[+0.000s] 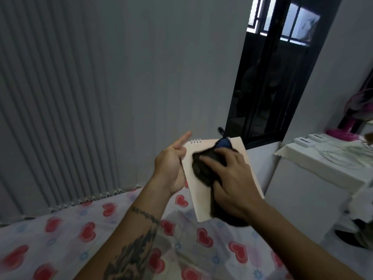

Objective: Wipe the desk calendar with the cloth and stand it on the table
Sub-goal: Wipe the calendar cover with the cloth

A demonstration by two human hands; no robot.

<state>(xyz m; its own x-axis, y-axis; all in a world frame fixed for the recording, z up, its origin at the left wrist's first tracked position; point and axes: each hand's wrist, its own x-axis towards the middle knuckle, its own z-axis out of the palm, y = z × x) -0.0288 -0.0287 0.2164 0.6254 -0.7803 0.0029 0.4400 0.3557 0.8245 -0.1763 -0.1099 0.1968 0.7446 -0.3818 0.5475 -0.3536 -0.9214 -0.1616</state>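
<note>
I hold a beige spiral-bound desk calendar [199, 197] in the air in front of me, its plain cardboard face toward the camera. My left hand [171, 168] grips its left edge, with the index finger pointing up. My right hand [228, 178] presses a dark cloth [203, 170] with a blue patch flat against the calendar's face. Part of the cloth hangs down under my right wrist, blurred.
Below lies a bed with a white sheet printed with red hearts [84, 235]. A white table [314, 166] stands at the right with white boxes, cables and a pink fan base [341, 133]. A dark window [268, 77] is behind; a curtain covers the left wall.
</note>
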